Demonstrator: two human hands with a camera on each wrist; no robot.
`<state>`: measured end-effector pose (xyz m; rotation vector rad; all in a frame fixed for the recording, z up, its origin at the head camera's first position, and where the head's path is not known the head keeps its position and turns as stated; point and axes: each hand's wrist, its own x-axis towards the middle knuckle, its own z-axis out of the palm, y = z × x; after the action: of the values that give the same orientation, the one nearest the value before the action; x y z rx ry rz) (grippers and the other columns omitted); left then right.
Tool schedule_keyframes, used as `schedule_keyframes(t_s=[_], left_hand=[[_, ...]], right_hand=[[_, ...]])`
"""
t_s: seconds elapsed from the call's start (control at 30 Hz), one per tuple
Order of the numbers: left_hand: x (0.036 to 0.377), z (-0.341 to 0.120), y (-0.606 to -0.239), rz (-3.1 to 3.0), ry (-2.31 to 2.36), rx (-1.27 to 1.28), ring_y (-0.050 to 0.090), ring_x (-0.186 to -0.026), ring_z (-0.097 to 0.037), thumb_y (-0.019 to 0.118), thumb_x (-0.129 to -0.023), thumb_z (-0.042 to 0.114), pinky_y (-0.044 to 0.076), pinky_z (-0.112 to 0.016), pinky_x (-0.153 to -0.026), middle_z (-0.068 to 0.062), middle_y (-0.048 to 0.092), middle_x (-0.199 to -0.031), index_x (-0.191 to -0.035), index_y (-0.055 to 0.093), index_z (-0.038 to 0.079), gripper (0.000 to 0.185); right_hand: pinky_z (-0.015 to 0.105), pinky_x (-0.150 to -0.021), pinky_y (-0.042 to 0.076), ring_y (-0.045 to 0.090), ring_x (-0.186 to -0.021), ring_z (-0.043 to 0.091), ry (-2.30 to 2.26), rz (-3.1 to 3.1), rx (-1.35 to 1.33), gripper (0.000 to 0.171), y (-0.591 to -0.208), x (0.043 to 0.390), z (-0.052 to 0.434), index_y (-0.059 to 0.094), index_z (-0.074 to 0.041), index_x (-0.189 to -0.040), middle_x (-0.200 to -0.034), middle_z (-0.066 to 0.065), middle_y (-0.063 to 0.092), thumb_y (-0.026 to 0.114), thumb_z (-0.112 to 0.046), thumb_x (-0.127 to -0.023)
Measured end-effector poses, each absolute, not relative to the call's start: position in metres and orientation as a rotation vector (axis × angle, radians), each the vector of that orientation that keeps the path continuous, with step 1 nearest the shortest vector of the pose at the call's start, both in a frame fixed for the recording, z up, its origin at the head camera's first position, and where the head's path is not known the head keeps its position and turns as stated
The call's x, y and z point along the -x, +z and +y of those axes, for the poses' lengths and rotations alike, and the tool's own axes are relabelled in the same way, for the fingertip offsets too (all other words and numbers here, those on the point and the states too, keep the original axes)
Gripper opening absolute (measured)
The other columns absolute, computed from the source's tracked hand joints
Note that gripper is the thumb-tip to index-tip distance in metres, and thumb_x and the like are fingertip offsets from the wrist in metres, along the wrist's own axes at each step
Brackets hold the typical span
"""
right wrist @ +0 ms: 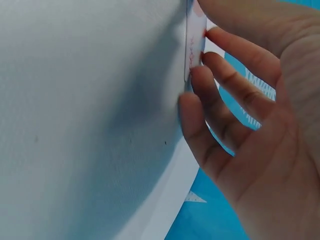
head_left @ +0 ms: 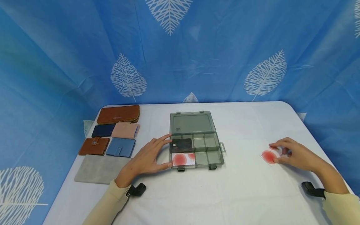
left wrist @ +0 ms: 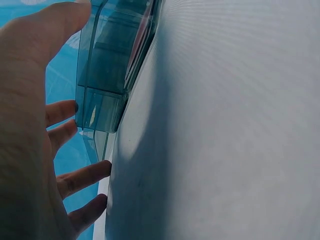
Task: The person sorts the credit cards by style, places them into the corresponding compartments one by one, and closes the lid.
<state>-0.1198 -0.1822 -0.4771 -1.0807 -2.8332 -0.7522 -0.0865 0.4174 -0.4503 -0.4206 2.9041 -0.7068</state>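
A translucent grey-green compartment box [head_left: 201, 160] lies with its lid [head_left: 192, 122] folded back. In its left compartments are a black card [head_left: 182, 145] marked VIP and a white card with red circles [head_left: 180, 159]. My left hand [head_left: 149, 157] is spread along the box's left side, thumb at the front corner and index finger farther back, both touching it. Over the right of the table my right hand [head_left: 295, 154] pinches another card with red circles [head_left: 268, 157] between thumb and fingers. That card shows edge-on in the right wrist view, partly hidden by the fingers.
At the table's left lie a brown zip wallet [head_left: 119, 114], a dark blue wallet [head_left: 102, 130], a pink wallet [head_left: 125, 130], a brown snap wallet [head_left: 94, 146], a blue wallet [head_left: 121, 147] and a flat grey wallet [head_left: 98, 168]. A blue leaf-patterned curtain [head_left: 197, 62] stands behind.
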Motion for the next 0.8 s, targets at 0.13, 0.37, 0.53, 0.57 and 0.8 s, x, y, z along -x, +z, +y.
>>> schedule_keyframes(t_s=[0.13,0.37,0.53,0.57,0.8], left_hand=[[0.120,-0.182,-0.477,-2.816,-0.745,1.091,0.052,-0.141,-0.034,0.077,-0.090,0.061,0.048,-0.063,-0.106,0.001,0.029,-0.177,-0.164,0.045,0.015,0.093],[0.119,-0.182,-0.477,-2.831,-0.758,1.081,0.051,-0.142,-0.034,0.077,-0.090,0.060,0.047,-0.064,-0.108,0.001,0.029,-0.177,-0.165,0.044,0.016,0.093],[0.119,-0.184,-0.478,-2.830,-0.754,1.080,0.051,-0.143,-0.034,0.077,-0.091,0.060,0.047,-0.064,-0.108,0.001,0.029,-0.177,-0.165,0.044,0.015,0.093],[0.119,-0.184,-0.478,-2.831,-0.753,1.078,0.051,-0.143,-0.035,0.077,-0.091,0.059,0.047,-0.064,-0.108,0.001,0.029,-0.177,-0.165,0.044,0.015,0.093],[0.118,-0.183,-0.477,-2.836,-0.771,1.079,0.050,-0.143,-0.035,0.077,-0.091,0.059,0.047,-0.064,-0.108,0.001,0.029,-0.177,-0.165,0.043,0.016,0.093]], right_hand=[[0.024,-0.068,0.049,0.049,-0.083,0.008,-0.721,2.839,0.362,0.069,-0.449,0.084,0.420,0.068,0.002,-0.139,-0.111,0.010,0.057,0.097,-0.022,-0.080],[0.025,-0.067,0.047,0.045,-0.084,0.012,-0.733,2.861,0.321,0.052,-0.455,0.080,0.422,0.071,-0.001,-0.116,-0.105,0.011,0.051,0.099,-0.021,-0.078],[0.024,-0.069,0.047,0.045,-0.086,0.010,-0.763,2.871,0.322,0.042,-0.458,0.078,0.421,0.071,-0.009,-0.105,-0.104,0.008,0.053,0.099,-0.023,-0.078],[0.024,-0.069,0.048,0.046,-0.085,0.009,-0.763,2.873,0.322,0.044,-0.458,0.077,0.421,0.070,-0.007,-0.108,-0.104,0.007,0.054,0.099,-0.024,-0.078],[0.025,-0.063,0.044,0.046,-0.078,0.007,-0.732,2.874,0.342,0.065,-0.456,0.069,0.431,0.067,0.003,-0.131,-0.101,0.002,0.058,0.098,-0.020,-0.078]])
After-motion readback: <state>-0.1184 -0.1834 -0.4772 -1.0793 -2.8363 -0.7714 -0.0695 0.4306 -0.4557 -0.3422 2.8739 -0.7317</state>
